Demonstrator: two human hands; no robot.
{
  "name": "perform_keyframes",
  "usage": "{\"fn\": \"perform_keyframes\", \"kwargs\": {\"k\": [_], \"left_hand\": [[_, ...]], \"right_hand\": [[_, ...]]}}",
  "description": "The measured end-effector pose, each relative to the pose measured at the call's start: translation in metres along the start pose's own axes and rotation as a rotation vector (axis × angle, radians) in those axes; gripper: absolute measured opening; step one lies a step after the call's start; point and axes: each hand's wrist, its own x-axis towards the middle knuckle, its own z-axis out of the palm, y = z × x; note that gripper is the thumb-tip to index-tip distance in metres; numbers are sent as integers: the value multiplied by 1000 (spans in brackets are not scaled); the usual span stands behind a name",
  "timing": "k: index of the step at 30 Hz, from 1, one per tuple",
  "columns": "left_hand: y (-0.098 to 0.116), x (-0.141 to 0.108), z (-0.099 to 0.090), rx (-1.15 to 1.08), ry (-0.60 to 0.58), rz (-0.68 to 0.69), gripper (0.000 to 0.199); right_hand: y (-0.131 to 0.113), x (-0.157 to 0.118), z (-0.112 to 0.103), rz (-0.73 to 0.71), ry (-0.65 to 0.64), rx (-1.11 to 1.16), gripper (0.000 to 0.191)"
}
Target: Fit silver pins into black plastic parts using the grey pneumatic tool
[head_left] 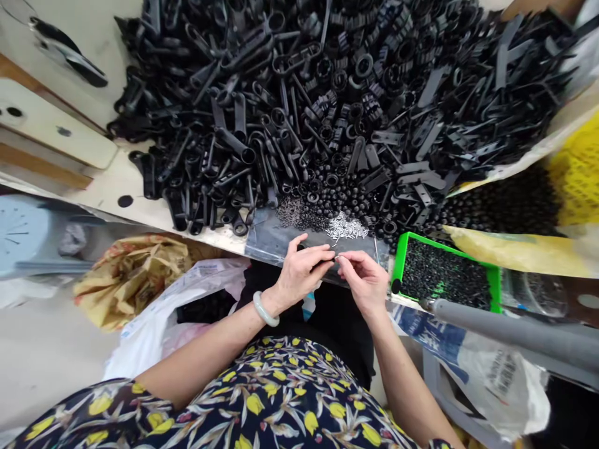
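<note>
Both of my hands meet above the front edge of a dark grey mat. My left hand, with a pale bangle on its wrist, has its fingers closed round a small dark piece, mostly hidden. The thumb and forefinger of my right hand pinch something tiny against that piece; it is too small to name. Just beyond the fingers lies a heap of small silver pins. Tiny dark metal parts sit left of the pins, with small black rings behind.
Black plastic parts are piled high across the table's back. A green tray of small black pieces stands at the right, beside a yellow bag. Near the left edge of the table are brown and white bags.
</note>
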Motion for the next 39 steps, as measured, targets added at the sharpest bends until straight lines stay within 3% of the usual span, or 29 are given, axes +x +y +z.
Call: {"fn": "perform_keyframes", "kwargs": {"k": [5, 12, 16, 18, 20, 22, 23, 24, 25, 26, 28, 29, 30, 33, 34, 39], "left_hand": [[2, 1, 0, 7, -1, -29, 12], [1, 0, 1, -7, -19, -71, 11], [1, 0, 2, 13, -11, -31, 13], [1, 0, 3, 28, 3, -17, 12], [1, 0, 5, 38, 20, -19, 12], [0, -1, 7, 39, 39, -16, 11], [-1, -1, 7, 38, 45, -13, 11], [-2, -1, 8, 35, 48, -7, 11], [-3, -2, 9, 33, 49, -2, 10], [-3, -2, 9, 31, 51, 2, 10], [-4, -2, 9, 28, 55, 0, 10], [-4, -2, 9, 26, 56, -2, 10], [-4, -2, 9, 25, 60, -5, 9], [-1, -1, 10, 31, 62, -24, 8], [0, -1, 11, 38, 61, -36, 8], [3, 0, 12, 58, 48, -72, 8]], "right_hand": [[-4, 3, -3, -224, -39, -226, 8], [3, -3, -4, -282, -34, -250, 10], [4, 2, -3, -393, -52, -359, 16], [-2, -10, -10, -429, -92, -433, 26], [-10, -38, -27, -407, -116, -498, 37], [-16, -76, -54, -344, -38, -541, 37], [-18, -93, -69, -310, 36, -529, 27], [-20, -105, -85, -248, 160, -499, 15], [-21, -112, -99, -189, 409, -449, 8], [-22, -112, -111, -164, 574, -364, 11], [-27, -92, -124, -186, 519, -135, 63], [-32, -76, -123, -194, 453, -75, 84], [-38, -59, -118, -218, 423, -34, 89], [-59, -10, -83, -297, 349, 70, 37], [-65, 1, -68, -316, 317, 130, 29], [-76, 28, 0, -363, 209, 302, 21]]}}
